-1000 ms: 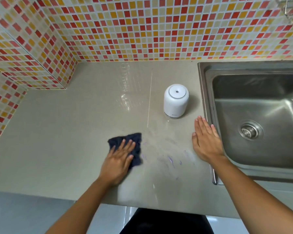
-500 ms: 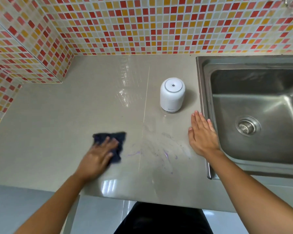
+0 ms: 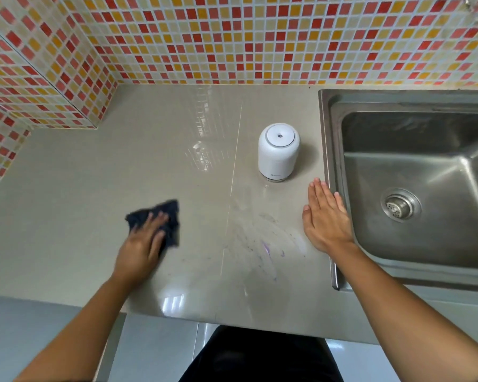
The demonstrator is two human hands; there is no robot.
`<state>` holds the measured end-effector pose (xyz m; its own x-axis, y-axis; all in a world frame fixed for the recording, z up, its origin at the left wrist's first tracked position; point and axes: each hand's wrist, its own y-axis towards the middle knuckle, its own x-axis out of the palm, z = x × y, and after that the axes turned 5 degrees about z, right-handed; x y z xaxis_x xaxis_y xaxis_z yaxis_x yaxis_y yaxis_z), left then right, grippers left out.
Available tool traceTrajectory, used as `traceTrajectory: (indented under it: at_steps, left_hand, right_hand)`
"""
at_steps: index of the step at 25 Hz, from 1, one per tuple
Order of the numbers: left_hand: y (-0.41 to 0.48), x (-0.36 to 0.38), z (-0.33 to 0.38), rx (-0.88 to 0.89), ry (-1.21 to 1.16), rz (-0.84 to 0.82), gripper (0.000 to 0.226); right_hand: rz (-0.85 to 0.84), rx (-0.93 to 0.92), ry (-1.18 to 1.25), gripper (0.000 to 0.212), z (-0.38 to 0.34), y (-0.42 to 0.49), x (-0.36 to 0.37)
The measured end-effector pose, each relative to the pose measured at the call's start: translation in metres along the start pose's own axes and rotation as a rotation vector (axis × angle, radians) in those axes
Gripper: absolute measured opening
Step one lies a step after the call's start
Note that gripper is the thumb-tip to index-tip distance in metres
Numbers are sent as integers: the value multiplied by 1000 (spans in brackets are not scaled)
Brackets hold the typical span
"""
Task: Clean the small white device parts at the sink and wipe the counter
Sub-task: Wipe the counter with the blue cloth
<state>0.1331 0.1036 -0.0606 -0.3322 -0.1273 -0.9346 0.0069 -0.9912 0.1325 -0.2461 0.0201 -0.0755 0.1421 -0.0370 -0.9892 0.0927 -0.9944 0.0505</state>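
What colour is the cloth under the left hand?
Dark navy, almost black: the crumpled cloth shows best in the head view.

A home kitchen: mosaic-tiled wall (image 3: 232, 37), grey counter (image 3: 94, 175), steel sink (image 3: 411, 166).

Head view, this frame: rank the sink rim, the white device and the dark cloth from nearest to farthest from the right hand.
1. Sink rim: right beside the right hand, along its little-finger edge.
2. White device: upright on the counter, just ahead of the hand and slightly left.
3. Dark cloth: far to the left, pressed under the left hand.
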Motion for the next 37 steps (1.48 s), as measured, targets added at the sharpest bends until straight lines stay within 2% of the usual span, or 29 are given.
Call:
traceTrajectory:
  at_steps: [1, 2, 3, 4, 5, 7, 9, 10, 11, 14, 15, 16, 19, 21, 23, 24, 27, 29, 30, 32, 35, 36, 37]
  left_hand:
    - [25, 8, 0, -219, 7, 60, 59]
    - [45, 16, 17, -352, -11, 78, 60]
    - [53, 25, 41, -346, -40, 50, 61]
    - [47, 35, 64, -232, -64, 1, 62]
    - [27, 40, 82, -39, -68, -51, 62]
    - [-32, 35, 82, 283, -43, -178, 55]
    - [-68, 11, 37, 367, -29, -186, 49]
    - [-69, 0, 10, 336, -15, -127, 48]
    - [-61, -7, -13, 214, -25, -73, 49]
    - [1, -4, -13, -312, 17, 39, 45]
    - [18, 5, 7, -347, 18, 41, 43]
    - [27, 14, 30, -295, -7, 19, 43]
    - [-10, 34, 82, -21, -10, -74, 57]
    - [-54, 25, 77, 100, 7, -102, 61]
    - [-70, 12, 44, 139, 16, -76, 61]
    - [-65, 8, 24, 76, 18, -40, 62]
    - [-20, 4, 6, -304, -36, 30, 47]
    - [0, 13, 37, -371, -74, 43, 43]
    - [-1, 18, 55, -339, -115, 28, 43]
    - [-32, 24, 81, -157, -102, -4, 49]
    - [-97, 16, 63, 132, -37, -6, 58]
    - [-100, 13, 45, 155, -25, 23, 59]
    - [-94, 10, 31, 101, -18, 47, 59]
  right_hand:
    - [-1, 1, 3, 75, 1, 1, 0]
    - [-3, 2, 5, 75, 1, 1, 1]
    - [-5, 1, 5, 75, 0, 1, 1]
    - [-8, -2, 4, 75, 1, 1, 1]
    - [-7, -3, 3, 75, 1, 1, 1]
    - [-5, -2, 11, 75, 2, 1, 1]
    - [-7, -4, 11, 74, 2, 0, 1]
    - [-2, -5, 7, 74, 1, 0, 1]
    - [3, -5, 8, 74, 1, 0, 1]
    - [-5, -9, 8, 74, 3, 0, 1]
    - [-9, -14, 1, 74, 3, 0, 2]
    - [-12, -17, -5, 75, 2, 0, 2]
    - [-31, -9, 0, 75, 3, 1, 1]
    - [-38, -12, 57, 71, 1, 0, -2]
    - [-19, 17, 125, 66, -1, -8, -5]
    - [6, 54, 146, 65, -2, -13, -6]
    - [54, 190, 188, 65, -2, -31, -6]
    - [68, 209, 167, 66, -6, -40, -5]
    - [86, 197, 152, 68, -11, -45, -6]
    - [101, 159, 170, 70, -23, -61, -11]
    - [62, -58, 219, 63, -57, -96, -24]
    - [48, -158, 223, 61, -71, -107, -26]
    - [31, -244, 230, 60, -86, -116, -25]
